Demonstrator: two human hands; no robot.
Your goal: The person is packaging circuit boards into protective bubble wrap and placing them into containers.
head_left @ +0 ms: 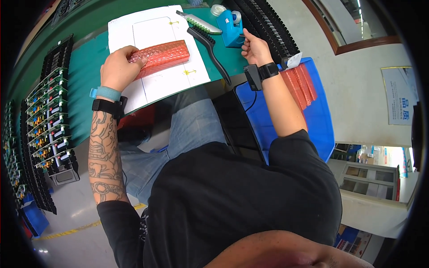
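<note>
A red bubble-wrap packet (166, 55) lies across a white marked sheet (156, 91) on the green table. My left hand (119, 67) is closed around the packet's left end, thumb toward me. At the right, my right hand (257, 50) is beside a blue tape dispenser (229, 35), its fingers curled and thumb and forefinger close together at the dispenser's near right side. Whether tape is between those fingers is too small to make out. Between the hands lie a black-handled brush (212, 51) and a grey-green cutter (202, 23).
A clear tape roll (218, 10) sits behind the dispenser. To my right is a blue bin (322, 118) with red bubble-wrap packets (298, 85) in it. Black slotted racks (268, 29) border the table's right; circuit boards (49, 120) stand in a rack at the left.
</note>
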